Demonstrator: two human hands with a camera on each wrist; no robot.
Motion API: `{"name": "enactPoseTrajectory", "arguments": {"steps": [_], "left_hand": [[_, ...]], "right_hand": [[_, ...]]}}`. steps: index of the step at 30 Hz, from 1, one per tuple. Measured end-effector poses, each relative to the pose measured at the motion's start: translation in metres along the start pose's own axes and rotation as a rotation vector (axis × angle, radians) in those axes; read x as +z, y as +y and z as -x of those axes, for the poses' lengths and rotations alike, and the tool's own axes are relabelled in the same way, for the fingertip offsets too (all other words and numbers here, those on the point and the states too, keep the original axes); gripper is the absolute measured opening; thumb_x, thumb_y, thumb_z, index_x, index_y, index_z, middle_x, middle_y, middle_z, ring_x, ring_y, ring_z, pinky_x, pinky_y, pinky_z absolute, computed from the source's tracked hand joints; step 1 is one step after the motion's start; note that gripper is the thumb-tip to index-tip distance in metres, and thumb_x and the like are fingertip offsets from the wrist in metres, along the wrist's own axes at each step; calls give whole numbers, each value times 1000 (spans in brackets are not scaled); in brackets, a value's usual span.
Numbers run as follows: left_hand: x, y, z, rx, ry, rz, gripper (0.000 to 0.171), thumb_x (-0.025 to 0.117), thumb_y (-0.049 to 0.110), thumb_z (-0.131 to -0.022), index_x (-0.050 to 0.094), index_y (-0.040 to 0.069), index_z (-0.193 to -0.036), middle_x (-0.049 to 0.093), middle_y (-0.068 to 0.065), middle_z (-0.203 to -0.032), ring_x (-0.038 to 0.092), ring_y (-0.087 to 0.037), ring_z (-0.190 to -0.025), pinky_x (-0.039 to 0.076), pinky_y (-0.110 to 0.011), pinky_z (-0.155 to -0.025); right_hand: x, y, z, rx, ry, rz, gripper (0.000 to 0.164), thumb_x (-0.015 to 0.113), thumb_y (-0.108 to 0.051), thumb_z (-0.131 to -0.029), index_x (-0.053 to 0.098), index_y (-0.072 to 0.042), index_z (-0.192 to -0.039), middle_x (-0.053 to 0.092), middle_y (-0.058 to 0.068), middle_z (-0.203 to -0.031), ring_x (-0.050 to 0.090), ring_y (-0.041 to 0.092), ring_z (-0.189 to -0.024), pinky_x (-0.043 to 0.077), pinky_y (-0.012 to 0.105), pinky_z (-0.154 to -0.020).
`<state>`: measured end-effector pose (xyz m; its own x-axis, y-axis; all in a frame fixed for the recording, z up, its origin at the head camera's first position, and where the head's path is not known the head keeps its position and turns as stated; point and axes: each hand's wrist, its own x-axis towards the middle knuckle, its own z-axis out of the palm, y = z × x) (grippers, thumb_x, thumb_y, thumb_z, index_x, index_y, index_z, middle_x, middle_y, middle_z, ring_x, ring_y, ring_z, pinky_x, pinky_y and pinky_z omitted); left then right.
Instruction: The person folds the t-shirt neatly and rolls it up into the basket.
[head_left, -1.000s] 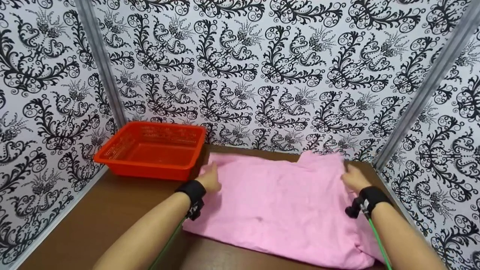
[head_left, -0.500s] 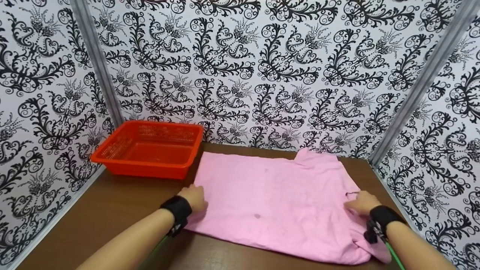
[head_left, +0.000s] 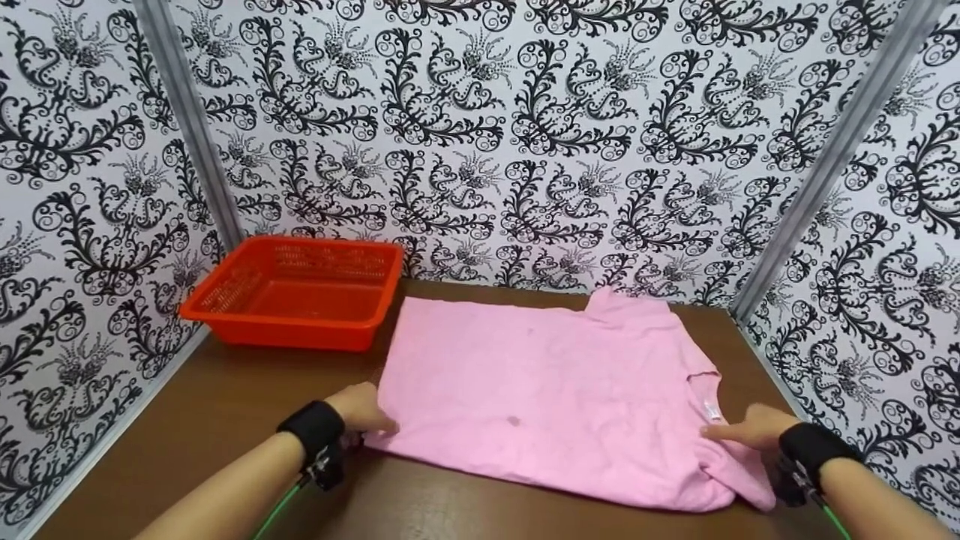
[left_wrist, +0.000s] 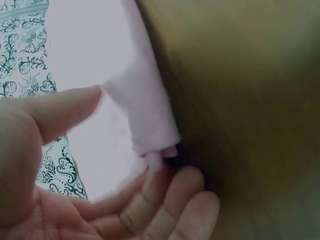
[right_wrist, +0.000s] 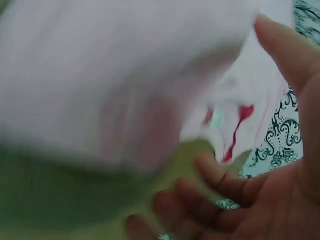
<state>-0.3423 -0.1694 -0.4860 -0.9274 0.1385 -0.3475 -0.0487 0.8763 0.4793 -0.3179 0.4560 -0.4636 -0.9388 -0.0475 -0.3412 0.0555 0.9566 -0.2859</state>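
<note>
A pink T-shirt point(head_left: 555, 382) lies spread sideways on the brown table, its hem at the left and its neck opening at the right. My left hand point(head_left: 361, 409) is at the near hem corner. In the left wrist view, the left thumb point(left_wrist: 70, 107) reaches over the cloth while the fingertips meet the folded edge, thumb and fingers apart. By the shoulder, my right hand point(head_left: 754, 429) has its thumb and fingers spread around the bunched near sleeve point(head_left: 739, 472). A white label point(head_left: 711, 409) shows inside the collar. The right wrist view is blurred.
An orange-red plastic basket point(head_left: 300, 334) stands at the back left of the table point(head_left: 187, 435). Patterned black-and-white walls point(head_left: 480, 150) enclose the back and both sides. Green cables point(head_left: 277, 510) trail from the wristbands.
Both hands have slid from the shirt's far part toward its near edge, the left along the hem, the right past the collar. The shirt lies flatter, and its neck opening shows.
</note>
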Motion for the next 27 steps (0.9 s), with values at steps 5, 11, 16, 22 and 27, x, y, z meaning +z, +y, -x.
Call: {"name": "enactPoseTrajectory", "arguments": {"steps": [5, 11, 16, 22, 27], "left_hand": [[4, -3, 6, -20, -1, 108, 41, 84, 27, -65, 58, 2, -84, 57, -11, -67, 57, -23, -52, 49, -34, -45], [6, -6, 7, 42, 150, 179, 20, 70, 11, -73, 53, 9, -63, 42, -1, -55, 43, -16, -48, 38, -26, -43], [6, -5, 9, 125, 337, 299, 16, 62, 10, -79, 54, 8, -66, 40, 0, -58, 42, -16, -54, 32, -26, -49], [13, -12, 9, 194, 266, 413, 12, 62, 11, -79, 54, 5, -72, 42, 0, -62, 42, -14, -57, 33, -26, -52], [15, -24, 14, 269, 91, 251, 23, 75, 11, -66, 53, 10, -60, 33, 6, -54, 33, -11, -52, 27, -24, -47]], "right_hand": [[5, -3, 18, 46, -158, -85, 74, 54, -63, -83, 65, 9, -71, 64, 24, -61, 64, 33, -55, 53, 38, -57], [12, -3, 15, -225, -41, -238, 35, 65, -35, -85, 60, -7, -64, 52, -8, -59, 47, 5, -52, 38, 21, -48], [13, -5, 12, -172, 148, -467, 20, 61, -17, -87, 62, 3, -85, 55, -1, -70, 48, 7, -59, 41, 23, -53], [20, -7, 22, -24, 14, -741, 35, 57, -30, -92, 65, 4, -93, 65, 1, -78, 61, 12, -69, 51, 26, -64], [25, 0, 33, 131, -86, -846, 42, 63, -42, -86, 67, -1, -95, 69, 8, -85, 65, 21, -75, 53, 34, -71]]}}
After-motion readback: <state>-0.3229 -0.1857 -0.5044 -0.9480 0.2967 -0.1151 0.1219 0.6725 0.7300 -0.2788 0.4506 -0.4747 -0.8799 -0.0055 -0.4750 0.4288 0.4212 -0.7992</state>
